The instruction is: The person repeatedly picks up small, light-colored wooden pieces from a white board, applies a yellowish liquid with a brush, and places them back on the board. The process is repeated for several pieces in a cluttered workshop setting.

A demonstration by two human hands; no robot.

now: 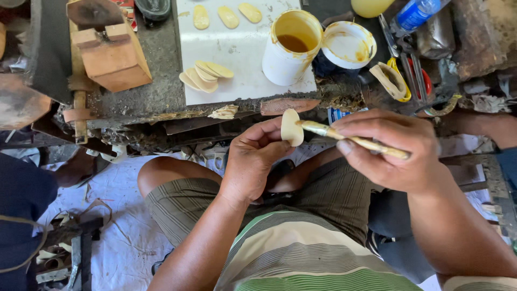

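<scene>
The left hand (253, 156) is closed around a small, pale cream oval piece (291, 127) of flat material, pinching its lower end between thumb and fingers so that the rounded upper end stands free above the fingertips. The piece's long axis runs nearly upright in the head view, tilted slightly, with its broad face turned toward the right hand. The right hand (390, 148) is curled shut on a thin wooden-handled brush (353, 139) smeared with yellowish glue. The brush lies almost level, its long axis running from the right hand leftward and a little upward, and its bristle tip points left and touches the face of the oval piece. Both hands hover above the person's lap, over striped shorts, just in front of the edge of the dark, worn bench (156, 70).

On the bench lies a white rectangular board (242, 59). A small fanned stack of similar cream oval pieces (204, 75) rests near its left edge, and three more single ovals (226, 15) lie in a row at its far end. A white cylindrical glue tub (290, 47), streaked yellow and open, stands on the board's right side, with its glue-stained round lid (347, 44) just beside it. Further right lie scissors with yellow and red handles (409, 81), and a blue plastic bottle (414, 13) sits at the far edge. A wooden block form (110, 54) stands on the left of the bench.
</scene>
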